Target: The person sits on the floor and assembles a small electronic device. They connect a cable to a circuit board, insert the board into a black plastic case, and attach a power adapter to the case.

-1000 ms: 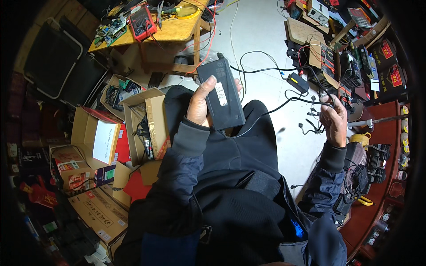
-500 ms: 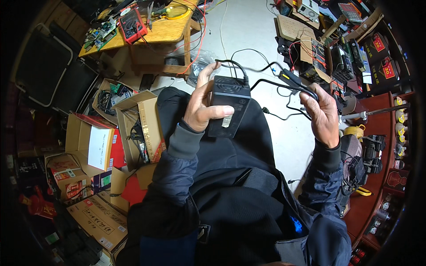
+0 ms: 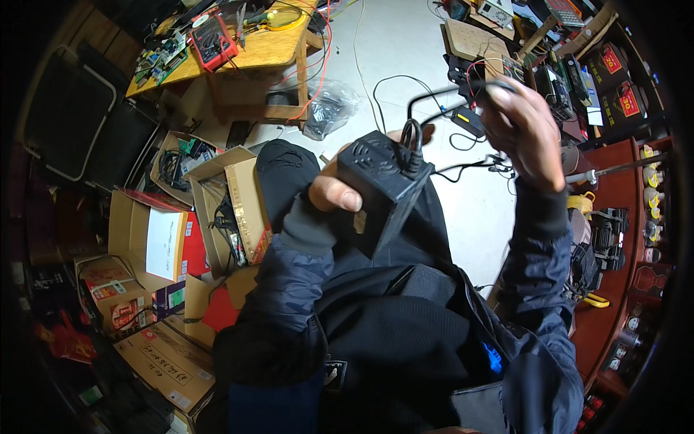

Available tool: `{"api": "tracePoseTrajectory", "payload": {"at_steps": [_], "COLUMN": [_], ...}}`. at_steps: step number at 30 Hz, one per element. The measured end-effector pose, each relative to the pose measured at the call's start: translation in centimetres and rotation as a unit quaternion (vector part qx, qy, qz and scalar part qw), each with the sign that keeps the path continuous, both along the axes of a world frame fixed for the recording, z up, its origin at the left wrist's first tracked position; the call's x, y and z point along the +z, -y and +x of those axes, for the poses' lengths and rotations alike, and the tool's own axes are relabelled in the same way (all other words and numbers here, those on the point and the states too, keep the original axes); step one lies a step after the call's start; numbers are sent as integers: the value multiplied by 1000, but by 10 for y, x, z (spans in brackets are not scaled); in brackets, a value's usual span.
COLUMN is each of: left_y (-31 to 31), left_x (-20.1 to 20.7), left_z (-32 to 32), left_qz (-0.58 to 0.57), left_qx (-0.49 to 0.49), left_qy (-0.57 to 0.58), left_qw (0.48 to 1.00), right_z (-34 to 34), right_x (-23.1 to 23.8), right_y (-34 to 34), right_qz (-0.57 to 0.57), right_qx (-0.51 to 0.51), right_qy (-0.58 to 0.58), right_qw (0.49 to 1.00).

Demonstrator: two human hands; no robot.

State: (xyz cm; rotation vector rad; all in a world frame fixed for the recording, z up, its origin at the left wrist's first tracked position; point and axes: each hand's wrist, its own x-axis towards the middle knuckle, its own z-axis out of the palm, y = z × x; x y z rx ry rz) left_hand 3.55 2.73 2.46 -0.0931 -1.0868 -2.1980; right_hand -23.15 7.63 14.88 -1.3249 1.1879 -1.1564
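Note:
My left hand [image 3: 340, 189] grips a black rectangular power adapter [image 3: 379, 189], held up in front of my chest and tilted with one end toward the camera. A black cable [image 3: 426, 101] leaves the top of the adapter and arcs to the right. My right hand [image 3: 522, 124] is raised beside it with its fingers closed around that cable. Both arms wear dark jacket sleeves.
Open cardboard boxes [image 3: 231, 202] with cables stand at my left. A low wooden table [image 3: 246, 54] with a red multimeter [image 3: 213, 37] and circuit boards sits at the back left. Electronics and black boxes [image 3: 578, 79] crowd the right, beside a dark red counter [image 3: 622, 217].
Both hands have risen toward the camera. The adapter has turned from flat to end-on. My right hand moved up from the floor cables and now holds the cable high.

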Motion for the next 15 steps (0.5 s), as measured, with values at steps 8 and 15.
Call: {"api": "tracePoseTrajectory", "payload": {"at_steps": [8, 15], "left_y": [-9, -13], "left_x": [-7, -16], "left_z": [-6, -14], "left_qz": [144, 214], "left_qx": [36, 154], "left_qy": [-3, -20], "left_qw": [989, 965], "right_z": [18, 29], "right_x": [-61, -77], "right_y": [33, 5], "right_qz": [145, 161], "right_qx": [-12, 23], "right_qy": [47, 76], "right_qw": [988, 984]}}
